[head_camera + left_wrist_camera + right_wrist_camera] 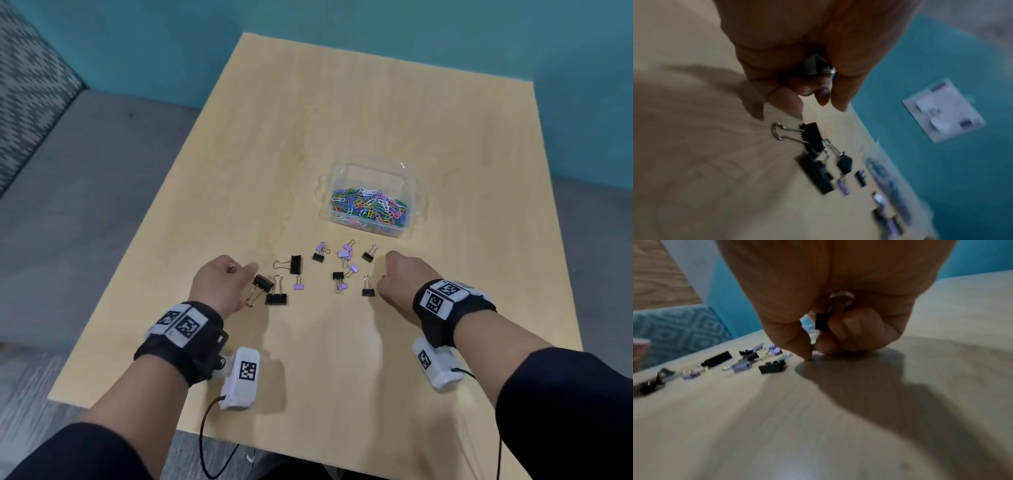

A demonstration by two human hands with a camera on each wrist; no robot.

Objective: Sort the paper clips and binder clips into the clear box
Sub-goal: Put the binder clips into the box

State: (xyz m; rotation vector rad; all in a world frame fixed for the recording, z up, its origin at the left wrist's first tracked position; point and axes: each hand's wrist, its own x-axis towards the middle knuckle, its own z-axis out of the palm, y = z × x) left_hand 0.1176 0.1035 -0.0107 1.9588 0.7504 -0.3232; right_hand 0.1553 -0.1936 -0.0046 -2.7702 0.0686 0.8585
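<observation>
The clear box (pixel 371 171) stands at mid-table with a heap of coloured paper clips (pixel 370 205) in it. Several black and purple binder clips lie loose in front of it, among them a large black one (pixel 296 264) and a small purple one (pixel 298 286). My left hand (pixel 236 281) is at the left end of the scatter, its fingers (pixel 812 91) curled round a black binder clip (pixel 816 68). At the right end my right hand (pixel 394 274) holds a small black binder clip (pixel 820 321) in curled fingers, its thumb tip (pixel 807 356) touching the table.
The light wooden table (pixel 342 102) ends at a teal wall behind. A grey patterned seat (pixel 30 102) is off the left edge. Another small black clip (pixel 367 292) lies just left of my right hand. A white wall plate (pixel 941 110) shows on the teal wall.
</observation>
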